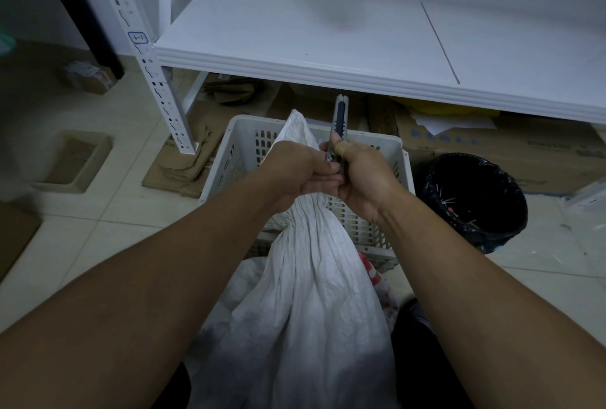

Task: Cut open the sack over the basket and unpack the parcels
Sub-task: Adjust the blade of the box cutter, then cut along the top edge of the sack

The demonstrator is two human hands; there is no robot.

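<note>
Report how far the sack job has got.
Done: the white sack is positioned over the basket, its neck bunched in the left hand. In hand: the right hand holds a utility knife at the neck. Left: no cut is visible, and no parcels are out.

A dim, bluish light lay over the room, and the pale square-tiled floor (108, 221) ran out on both sides. Straight ahead stood the white metal shelving unit (328, 34), its broad board bare, its perforated white upright post (154, 80) carrying a small blue-edged label (137, 37). Under that shelf, flattened brown cardboard boxes (492, 142) were piled up, more folded sheets (183, 169) spilling past the post's foot. Over to the right sat a round bin lined with a black plastic bag (475, 198). On the left, a shallow beige rectangular tray (75, 162) rested on the tiles, a small brown carton (88, 77) beyond it, by a dark post (88, 11).
</note>
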